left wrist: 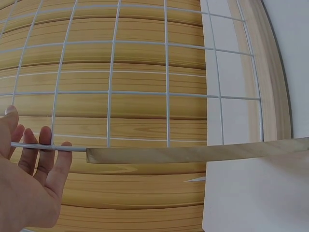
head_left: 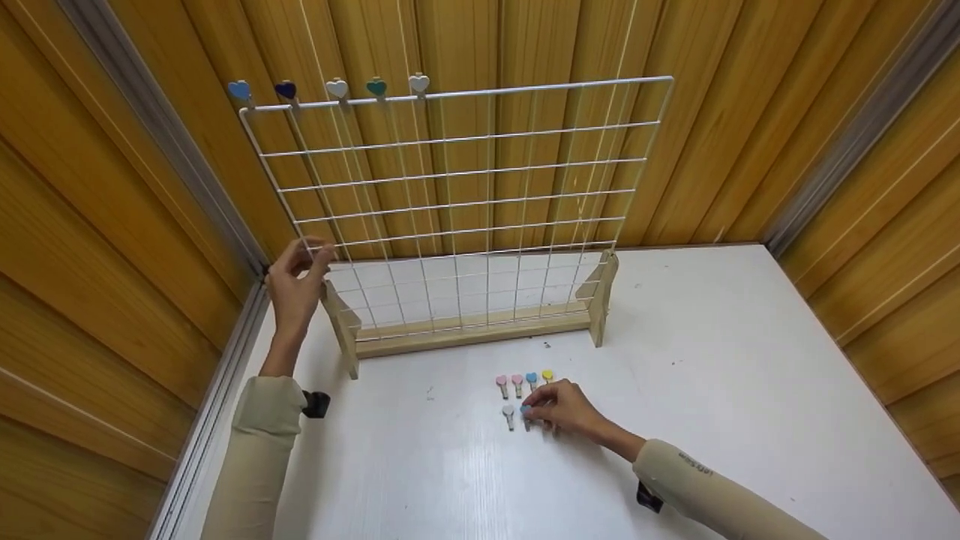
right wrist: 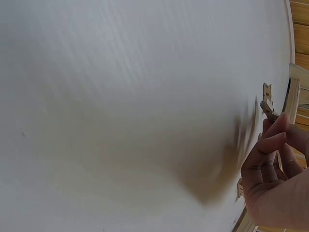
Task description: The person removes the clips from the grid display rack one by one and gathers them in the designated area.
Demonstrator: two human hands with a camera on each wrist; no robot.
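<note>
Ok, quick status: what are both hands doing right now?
Left hand grips grid edge. Right hand pinches a clip on table. Five clips on top rail. Nothing in the way.

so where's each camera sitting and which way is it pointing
Head: worn high, looking forward and down at the wire grid, white table and heart clips; both sleeved arms show.
Left wrist: beside the left hand, facing the grid; its fingers curl round the edge wire.
Right wrist: low over the table, showing the right hand pinching a clip.
Head and left wrist share the grid and left hand.
</note>
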